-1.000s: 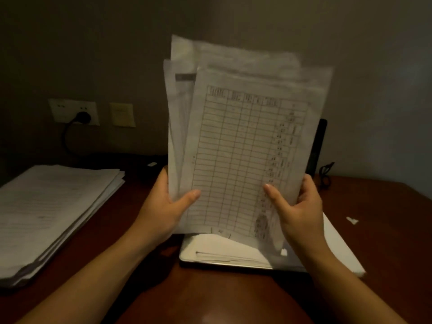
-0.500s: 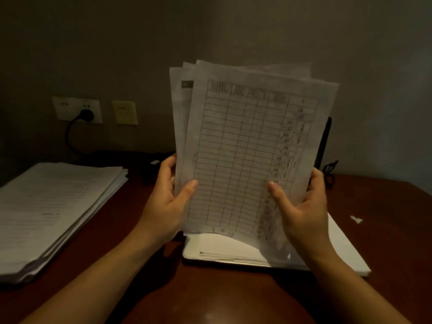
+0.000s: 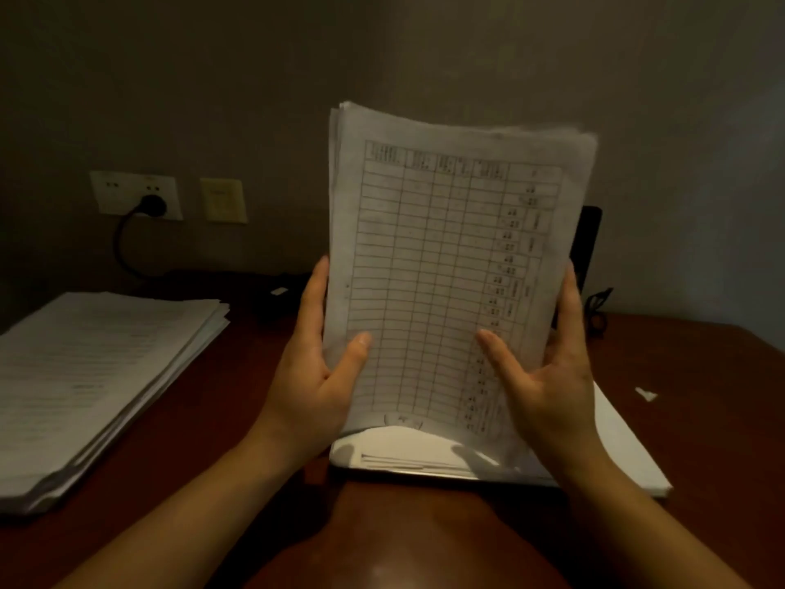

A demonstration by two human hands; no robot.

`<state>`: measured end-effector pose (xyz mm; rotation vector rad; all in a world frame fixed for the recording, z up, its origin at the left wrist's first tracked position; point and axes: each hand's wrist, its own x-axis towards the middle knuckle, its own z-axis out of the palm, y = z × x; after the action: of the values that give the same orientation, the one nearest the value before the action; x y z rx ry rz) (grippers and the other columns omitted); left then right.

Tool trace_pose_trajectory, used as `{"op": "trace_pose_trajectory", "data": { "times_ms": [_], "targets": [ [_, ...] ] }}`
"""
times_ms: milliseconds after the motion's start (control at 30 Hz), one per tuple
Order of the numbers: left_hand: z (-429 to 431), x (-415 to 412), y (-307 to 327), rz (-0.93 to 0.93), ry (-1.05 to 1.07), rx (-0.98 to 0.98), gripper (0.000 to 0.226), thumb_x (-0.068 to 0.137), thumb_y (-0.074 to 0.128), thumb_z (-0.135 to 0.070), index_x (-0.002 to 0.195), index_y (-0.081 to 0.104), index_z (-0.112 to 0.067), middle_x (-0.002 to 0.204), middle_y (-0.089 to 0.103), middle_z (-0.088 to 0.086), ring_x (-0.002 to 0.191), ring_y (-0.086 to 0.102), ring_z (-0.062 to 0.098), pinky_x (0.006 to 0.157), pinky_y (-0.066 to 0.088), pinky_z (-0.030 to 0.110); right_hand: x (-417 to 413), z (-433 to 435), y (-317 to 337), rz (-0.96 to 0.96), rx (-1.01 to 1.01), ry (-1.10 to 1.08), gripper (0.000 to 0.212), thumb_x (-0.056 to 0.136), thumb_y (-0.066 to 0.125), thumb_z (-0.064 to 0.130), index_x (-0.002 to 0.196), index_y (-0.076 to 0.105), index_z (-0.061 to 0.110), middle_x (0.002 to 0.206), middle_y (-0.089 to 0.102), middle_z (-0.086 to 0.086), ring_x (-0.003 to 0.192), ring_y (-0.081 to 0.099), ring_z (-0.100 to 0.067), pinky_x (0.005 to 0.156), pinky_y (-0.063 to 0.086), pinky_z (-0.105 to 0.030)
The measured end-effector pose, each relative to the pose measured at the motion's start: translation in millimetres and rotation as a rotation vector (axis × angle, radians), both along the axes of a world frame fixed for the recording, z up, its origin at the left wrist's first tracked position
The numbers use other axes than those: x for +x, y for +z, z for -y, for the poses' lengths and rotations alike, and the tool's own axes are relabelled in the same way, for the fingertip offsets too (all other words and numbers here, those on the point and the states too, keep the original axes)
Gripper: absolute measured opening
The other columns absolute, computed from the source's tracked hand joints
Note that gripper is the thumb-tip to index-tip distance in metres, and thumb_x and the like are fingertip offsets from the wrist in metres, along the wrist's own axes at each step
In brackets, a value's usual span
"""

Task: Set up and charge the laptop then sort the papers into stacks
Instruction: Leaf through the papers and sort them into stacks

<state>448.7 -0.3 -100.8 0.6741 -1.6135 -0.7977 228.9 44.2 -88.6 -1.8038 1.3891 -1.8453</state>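
I hold a bundle of printed sheets (image 3: 446, 257) upright in front of me, a ruled table on the front page. My left hand (image 3: 314, 367) grips its left edge, thumb on the front and fingers behind. My right hand (image 3: 548, 376) grips the right edge the same way. The bundle's bottom edge stands on a flat white paper stack (image 3: 620, 452) that lies on the brown desk (image 3: 221, 440). A second, thicker paper stack (image 3: 93, 376) lies at the left. A dark upright object (image 3: 588, 240) shows behind the bundle's right side, mostly hidden.
A black plug sits in the white wall socket (image 3: 148, 201), and its cable (image 3: 121, 248) loops down to the back of the desk. A yellowish wall plate (image 3: 223, 201) is beside the socket. A paper scrap (image 3: 645, 394) lies at the right.
The sheets were fanned out and uneven; now their edges line up in one even bundle. Both hands have slid to the bundle's side edges.
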Motion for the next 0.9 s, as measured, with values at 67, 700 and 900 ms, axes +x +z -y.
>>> {"op": "trace_pose_trajectory", "data": {
  "times_ms": [67, 700, 900],
  "targets": [
    [1, -1, 0, 0.015, -0.005, 0.008, 0.068, 0.103, 0.050, -0.019, 0.154, 0.014, -0.045, 0.143, 0.049, -0.024, 0.133, 0.049, -0.001, 0.106, 0.049, 0.029, -1, 2, -1, -0.005, 0.013, 0.025, 0.097, 0.087, 0.068, 0.020, 0.156, 0.001, 0.036, 0.126, 0.034, 0.056, 0.121, 0.046, 0.018, 0.086, 0.046, -0.005],
    [2, 48, 30, 0.065, 0.158, 0.338, 0.023, 0.105, 0.049, -0.027, 0.112, 0.056, -0.048, 0.109, 0.073, -0.009, 0.097, 0.072, 0.010, 0.081, 0.060, 0.039, 25, -5, 23, 0.242, 0.229, 0.173, 0.035, 0.102, 0.046, 0.010, 0.131, 0.055, 0.028, 0.108, 0.072, 0.006, 0.099, 0.071, -0.014, 0.074, 0.061, -0.033],
    [2, 119, 46, 0.152, 0.251, 0.504, 0.016, 0.104, 0.051, -0.021, 0.110, 0.061, -0.031, 0.103, 0.074, -0.002, 0.078, 0.074, 0.006, 0.065, 0.056, 0.028, 78, 14, 23, 0.257, 0.453, 0.226, 0.024, 0.100, 0.051, 0.009, 0.112, 0.068, 0.020, 0.096, 0.075, 0.005, 0.089, 0.073, -0.014, 0.069, 0.059, -0.031]
  ]
}}
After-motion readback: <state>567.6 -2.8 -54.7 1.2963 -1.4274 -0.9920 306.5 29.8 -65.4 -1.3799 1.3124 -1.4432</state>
